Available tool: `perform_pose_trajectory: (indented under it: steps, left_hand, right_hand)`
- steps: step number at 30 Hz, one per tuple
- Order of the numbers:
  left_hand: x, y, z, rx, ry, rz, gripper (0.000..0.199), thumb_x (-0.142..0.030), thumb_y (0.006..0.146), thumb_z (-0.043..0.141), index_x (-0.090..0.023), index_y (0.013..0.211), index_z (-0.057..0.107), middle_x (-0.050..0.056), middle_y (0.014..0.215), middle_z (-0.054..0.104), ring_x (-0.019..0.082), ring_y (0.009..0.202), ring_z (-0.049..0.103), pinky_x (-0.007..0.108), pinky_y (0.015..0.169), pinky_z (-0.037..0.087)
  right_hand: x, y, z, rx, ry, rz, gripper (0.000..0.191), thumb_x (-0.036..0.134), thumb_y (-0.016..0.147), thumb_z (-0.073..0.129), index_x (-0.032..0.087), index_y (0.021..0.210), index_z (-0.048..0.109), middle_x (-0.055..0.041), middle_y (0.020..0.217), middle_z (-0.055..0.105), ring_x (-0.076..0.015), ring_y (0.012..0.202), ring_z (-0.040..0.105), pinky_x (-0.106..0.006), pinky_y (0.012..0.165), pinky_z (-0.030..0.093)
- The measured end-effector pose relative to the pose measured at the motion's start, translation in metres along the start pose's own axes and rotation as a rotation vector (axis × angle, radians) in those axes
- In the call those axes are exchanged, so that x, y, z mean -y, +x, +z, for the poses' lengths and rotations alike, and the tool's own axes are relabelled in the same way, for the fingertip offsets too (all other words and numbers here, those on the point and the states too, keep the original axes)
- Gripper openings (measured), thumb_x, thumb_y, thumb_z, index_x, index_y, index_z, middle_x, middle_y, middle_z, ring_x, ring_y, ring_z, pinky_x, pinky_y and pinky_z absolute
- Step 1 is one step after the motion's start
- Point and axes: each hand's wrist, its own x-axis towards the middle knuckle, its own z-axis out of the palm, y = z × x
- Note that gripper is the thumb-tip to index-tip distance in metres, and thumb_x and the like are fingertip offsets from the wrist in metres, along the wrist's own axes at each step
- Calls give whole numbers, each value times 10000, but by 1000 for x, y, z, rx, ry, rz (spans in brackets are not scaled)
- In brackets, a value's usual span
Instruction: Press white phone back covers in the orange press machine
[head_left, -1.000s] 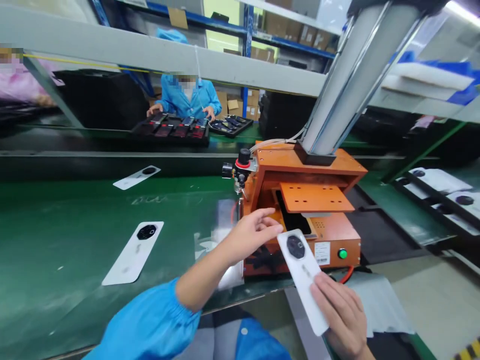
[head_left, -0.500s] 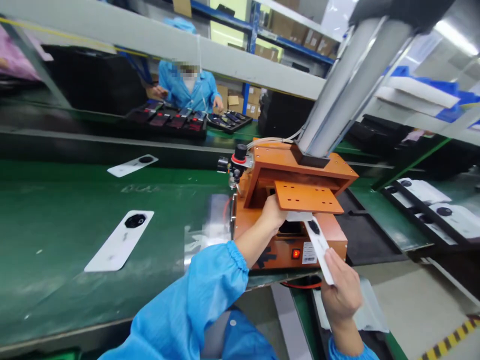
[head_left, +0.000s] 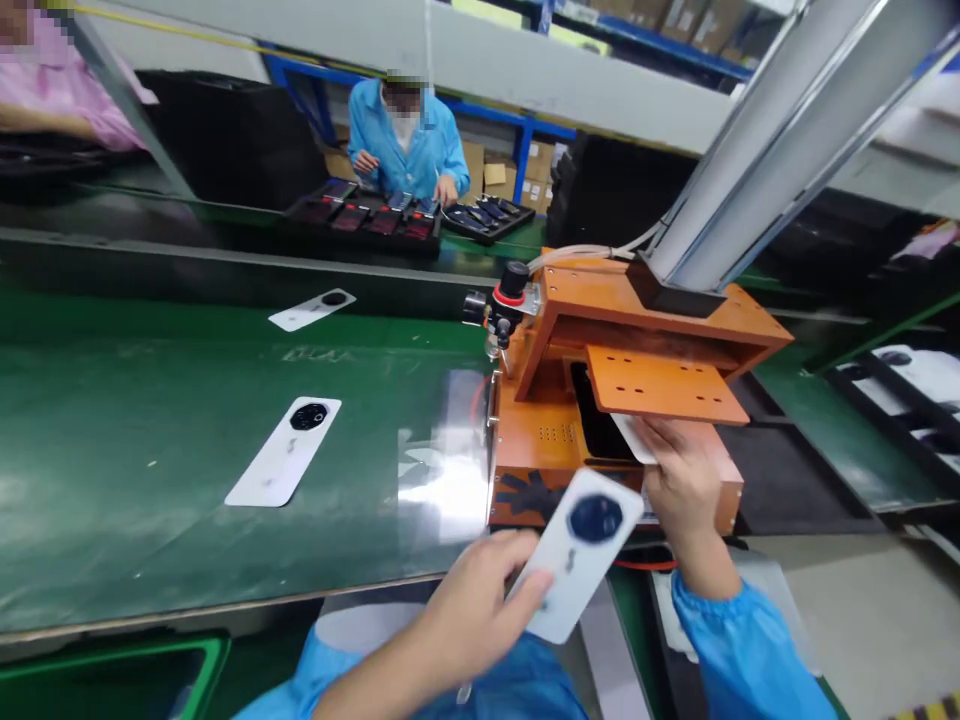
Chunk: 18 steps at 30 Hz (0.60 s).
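My left hand [head_left: 484,605] pinches a white phone back cover [head_left: 574,585] with a dark round camera ring, thumb on its face, in front of the orange press [head_left: 525,480]. Under the press's raised orange plate [head_left: 664,385], my right hand [head_left: 686,490] holds a second white back cover [head_left: 632,437]. Fingers and plate hide most of that one. Beside it lies the black recessed bed [head_left: 596,420] of the press. Two more white covers, a near one [head_left: 283,460] and a farther one [head_left: 311,311], lie apart on the green table to the left.
A pressure regulator [head_left: 510,305] sticks out at the press's left. Behind it rises a thick metal cylinder [head_left: 780,150]. Black trays [head_left: 795,480] stand on the right. Across the bench, a person in blue [head_left: 409,140] handles dark phone parts in trays; a pink sleeve shows at far left.
My left hand has come out from under the press plate with a white cover. My right hand has moved its cover in under the plate. The view has shifted.
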Motion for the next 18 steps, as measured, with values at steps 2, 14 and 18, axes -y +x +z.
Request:
perform_pose_trajectory:
  steps: [2,14,18]
  left_hand:
    - [19,-33,-5,-8,297,98,260,-319,992,500,-182,839,660,48,815,665,188,790,613,278,701,453]
    - [87,-66,7,-13,548,207,254,-252,1034,422,-200,809,526,30,801,597,181,817,547,293,727,419]
    - [86,-65,5,3,564,218,256,-255,1039,421,-205,812,528,27,792,599,181,809,538,300,731,420]
  right_hand:
    - [1,17,6,126,-47,-28,466,38,890,492,203,1265,713,-95,1183,743,-289,1071,717,-428,928,595]
    - [14,51,3,492,-157,-49,443,106,864,529,173,1255,726,-98,1098,764,-284,926,714,-363,792,585]
    - [18,60,-2,517,-239,-121,458,76,865,493,147,1255,722,-118,1086,763,-273,889,715,-346,759,569]
